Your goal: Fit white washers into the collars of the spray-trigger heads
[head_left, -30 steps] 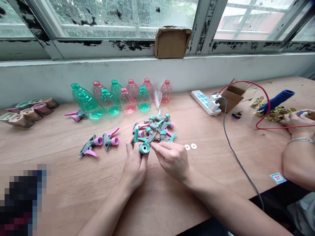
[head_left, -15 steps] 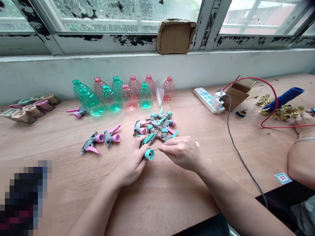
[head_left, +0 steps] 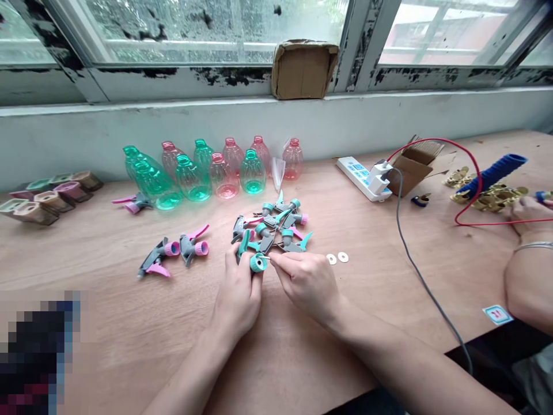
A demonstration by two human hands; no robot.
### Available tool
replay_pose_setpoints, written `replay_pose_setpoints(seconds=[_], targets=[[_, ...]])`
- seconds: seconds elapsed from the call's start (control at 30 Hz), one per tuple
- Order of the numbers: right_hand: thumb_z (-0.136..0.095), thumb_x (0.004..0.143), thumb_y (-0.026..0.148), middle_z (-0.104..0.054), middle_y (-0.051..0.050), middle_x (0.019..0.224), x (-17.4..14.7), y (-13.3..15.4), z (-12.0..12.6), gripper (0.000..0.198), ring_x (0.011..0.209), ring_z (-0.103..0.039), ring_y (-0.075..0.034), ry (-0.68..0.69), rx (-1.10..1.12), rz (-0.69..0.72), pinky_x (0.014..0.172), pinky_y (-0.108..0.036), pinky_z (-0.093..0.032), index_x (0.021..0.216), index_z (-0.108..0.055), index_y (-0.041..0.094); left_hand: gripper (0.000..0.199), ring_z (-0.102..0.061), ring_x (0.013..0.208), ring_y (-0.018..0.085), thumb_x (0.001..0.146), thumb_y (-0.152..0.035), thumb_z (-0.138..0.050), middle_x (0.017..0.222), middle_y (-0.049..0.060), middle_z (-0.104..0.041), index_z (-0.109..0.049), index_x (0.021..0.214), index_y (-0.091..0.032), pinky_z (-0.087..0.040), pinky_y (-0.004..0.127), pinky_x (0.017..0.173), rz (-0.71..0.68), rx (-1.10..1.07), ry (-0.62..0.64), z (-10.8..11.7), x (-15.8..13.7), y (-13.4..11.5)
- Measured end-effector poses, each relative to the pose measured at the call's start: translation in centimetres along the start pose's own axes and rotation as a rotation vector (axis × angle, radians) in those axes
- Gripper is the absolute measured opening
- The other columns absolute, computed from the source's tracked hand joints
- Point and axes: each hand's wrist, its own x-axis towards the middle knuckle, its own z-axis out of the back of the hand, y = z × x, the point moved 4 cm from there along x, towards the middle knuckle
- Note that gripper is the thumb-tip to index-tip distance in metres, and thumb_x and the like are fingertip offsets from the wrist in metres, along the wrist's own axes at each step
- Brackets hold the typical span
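My left hand is closed around a teal-and-grey trigger spray head, its round teal collar turned toward me. My right hand pinches a thin, light-coloured pick-like tool, whose tip is at the collar's open mouth. Whether the tip is inside or only against the rim, I cannot tell. Just beyond both hands lies a pile of grey spray heads with teal or pink parts. Two flat white ring washers rest on the table to the right of my right hand.
Green and pink clear bottles stand along the wall, with a plastic bag among them. Pink spray heads lie at left. On the right are a power strip, a grey cable, a cardboard box and another person's arm.
The collar has turned more toward me, and the tool's tip has come to its mouth. My right hand has shifted left, baring the white washers. The whole view has moved slightly.
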Motion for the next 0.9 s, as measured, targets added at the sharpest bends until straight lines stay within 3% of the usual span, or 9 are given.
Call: replay_pose_setpoints(seconds=[0.1, 0.27, 0.5, 0.57, 0.67, 0.77, 0.83, 0.9], targets=[[-0.050, 0.096, 0.019, -0.071, 0.000, 0.070, 0.2, -0.6, 0.1, 0.023, 0.060, -0.059, -0.012, 0.026, -0.009, 0.080, 0.054, -0.026, -0.029, 0.092, -0.072, 0.022, 0.026, -0.041, 0.131, 0.031, 0.092, -0.017, -0.041, 0.141, 0.013, -0.028, -0.051, 0.115, -0.020, -0.039, 0.052, 0.108, -0.030, 0.114, 0.083, 0.3, 0.3, 0.5], [-0.048, 0.096, 0.021, -0.070, 0.001, 0.067, 0.3, -2.2, 0.8, 0.028, 0.059, -0.058, -0.011, 0.173, 0.024, 0.262, 0.053, -0.024, -0.030, 0.087, -0.074, 0.024, 0.034, -0.034, 0.136, 0.028, 0.089, -0.011, -0.040, 0.142, 0.011, -0.029, -0.051, 0.119, -0.022, -0.034, 0.046, 0.112, -0.269, 0.125, 0.332, 1.1, 0.5, 0.4], [-0.049, 0.097, 0.024, -0.072, 0.001, 0.072, 0.3, -2.9, 1.5, 0.027, 0.062, -0.061, -0.011, 0.166, 0.079, 0.327, 0.057, -0.024, -0.034, 0.091, -0.074, 0.026, 0.022, -0.040, 0.131, 0.024, 0.092, -0.015, -0.040, 0.143, 0.008, -0.034, -0.055, 0.107, -0.022, -0.035, 0.040, 0.112, -0.237, -0.052, 0.442, 1.4, 0.2, -0.2], [-0.049, 0.097, 0.022, -0.073, 0.001, 0.075, 0.2, -2.4, 1.4, 0.026, 0.063, -0.062, -0.011, 0.123, 0.082, 0.278, 0.058, -0.024, -0.035, 0.091, -0.074, 0.025, 0.019, -0.040, 0.132, 0.023, 0.094, -0.018, -0.040, 0.140, 0.009, -0.037, -0.054, 0.105, -0.021, -0.033, 0.039, 0.113, -0.205, -0.108, 0.403, 1.2, 0.3, -0.5], [-0.050, 0.097, 0.021, -0.074, -0.001, 0.079, -0.1, -1.4, 1.0, 0.024, 0.067, -0.064, -0.013, 0.025, 0.059, 0.086, 0.059, -0.025, -0.035, 0.096, -0.074, 0.023, 0.019, -0.037, 0.134, 0.024, 0.096, -0.022, -0.039, 0.136, 0.010, -0.038, -0.053, 0.108, -0.021, -0.030, 0.042, 0.115, -0.106, -0.094, 0.208, 0.9, 0.4, -0.8], [-0.047, 0.099, 0.024, -0.074, -0.003, 0.079, -0.4, -0.7, 0.1, 0.026, 0.067, -0.064, -0.013, 0.015, 0.130, -0.039, 0.060, -0.024, -0.036, 0.097, -0.073, 0.021, 0.022, -0.037, 0.134, 0.027, 0.094, -0.019, -0.040, 0.137, 0.012, -0.033, -0.053, 0.113, -0.020, -0.033, 0.045, 0.114, -0.009, 0.001, 0.033, 0.6, 0.2, -0.8], [-0.046, 0.099, 0.026, -0.073, -0.002, 0.076, -0.2, -0.7, -0.2, 0.028, 0.065, -0.063, -0.012, 0.041, 0.182, -0.040, 0.059, -0.023, -0.035, 0.094, -0.073, 0.021, 0.024, -0.038, 0.133, 0.029, 0.093, -0.017, -0.041, 0.139, 0.013, -0.031, -0.052, 0.114, -0.019, -0.035, 0.047, 0.112, 0.000, 0.046, 0.007, 0.6, 0.0, -0.7], [-0.046, 0.099, 0.026, -0.070, -0.001, 0.071, 0.0, -1.0, -0.1, 0.029, 0.062, -0.061, -0.012, 0.080, 0.181, 0.019, 0.057, -0.024, -0.033, 0.087, -0.072, 0.021, 0.025, -0.039, 0.133, 0.029, 0.091, -0.015, -0.042, 0.139, 0.012, -0.031, -0.053, 0.113, -0.019, -0.036, 0.048, 0.112, -0.051, 0.055, 0.080, 0.7, 0.1, -0.4]])
